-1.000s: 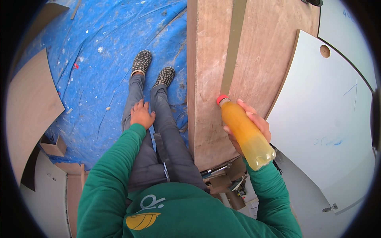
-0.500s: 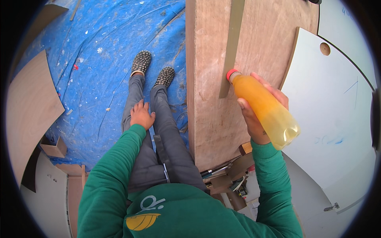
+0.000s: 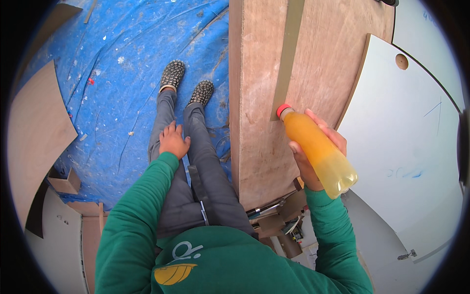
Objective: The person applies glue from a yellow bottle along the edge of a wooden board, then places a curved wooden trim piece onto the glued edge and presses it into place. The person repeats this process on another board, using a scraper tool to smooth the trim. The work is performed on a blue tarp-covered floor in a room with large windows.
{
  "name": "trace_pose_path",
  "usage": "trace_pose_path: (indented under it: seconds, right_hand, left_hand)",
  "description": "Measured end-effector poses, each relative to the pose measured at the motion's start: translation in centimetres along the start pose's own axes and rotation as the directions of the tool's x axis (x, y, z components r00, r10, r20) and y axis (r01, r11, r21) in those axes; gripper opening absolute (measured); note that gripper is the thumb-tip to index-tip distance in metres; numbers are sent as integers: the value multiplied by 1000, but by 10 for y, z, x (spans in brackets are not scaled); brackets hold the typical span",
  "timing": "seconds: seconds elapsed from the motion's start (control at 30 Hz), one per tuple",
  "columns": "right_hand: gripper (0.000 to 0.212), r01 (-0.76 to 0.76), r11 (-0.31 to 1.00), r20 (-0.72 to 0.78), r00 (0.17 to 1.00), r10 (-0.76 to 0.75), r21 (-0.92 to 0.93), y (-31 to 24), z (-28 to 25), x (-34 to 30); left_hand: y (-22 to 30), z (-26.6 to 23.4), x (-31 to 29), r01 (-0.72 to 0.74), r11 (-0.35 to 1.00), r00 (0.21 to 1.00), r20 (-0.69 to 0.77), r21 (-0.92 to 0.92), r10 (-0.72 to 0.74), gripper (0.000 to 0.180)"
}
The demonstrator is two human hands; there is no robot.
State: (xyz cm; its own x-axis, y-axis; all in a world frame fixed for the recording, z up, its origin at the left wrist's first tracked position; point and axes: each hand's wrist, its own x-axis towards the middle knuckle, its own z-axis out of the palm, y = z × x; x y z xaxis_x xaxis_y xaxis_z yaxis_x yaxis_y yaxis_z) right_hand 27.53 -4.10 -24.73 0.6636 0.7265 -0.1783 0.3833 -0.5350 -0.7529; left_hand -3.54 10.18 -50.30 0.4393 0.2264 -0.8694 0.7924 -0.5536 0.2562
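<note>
A clear plastic bottle [image 3: 320, 152] of yellow-orange liquid, thicker and darker toward its red cap, is in my right hand [image 3: 308, 165]. My fingers wrap round its body. It tilts, with the capped end pointing up and left and the base toward me. The cap shows over the lower end of an olive-brown strip [image 3: 289, 54] that lies on a wooden board surface [image 3: 259, 147]. My left hand [image 3: 174, 140] rests on my grey-trousered thigh, its fingers spread and holding nothing.
A blue tarp [image 3: 122, 98] covers the floor under my patterned shoes. On the right leans a white panel [image 3: 391, 147] with a round hole. Curved plywood [image 3: 41, 132] stands at the left, by a small wooden box [image 3: 66, 182]. Tools and scraps [image 3: 284, 223] lie beside my right hip.
My right hand has brought the bottle a little down and to the left, nearer to me. The left hand stays on my thigh.
</note>
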Motion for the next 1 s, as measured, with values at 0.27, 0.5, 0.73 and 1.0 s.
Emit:
trace_pose_path:
  seconds: [0.27, 0.5, 0.73, 1.0]
  right_hand:
    - [67, 33, 999, -14, 999, -33, 23, -4, 6, 17]
    - [68, 170, 981, -158, 970, -183, -91, -4, 10, 85]
    - [67, 153, 984, -34, 987, -156, -94, -9, 4, 53]
    - [65, 149, 983, -47, 987, -155, -109, -14, 9, 58]
  left_hand:
    - [-1, 7, 1, -5, 1000, 999, -38, 1, 5, 62]
    - [-1, 3, 0, -5, 1000, 999, -54, 3, 6, 62]
    - [1, 1, 0, 5, 1000, 1000, -9, -29, -5, 62]
    - [-2, 7, 0, -10, 1000, 998, -62, -3, 10, 61]
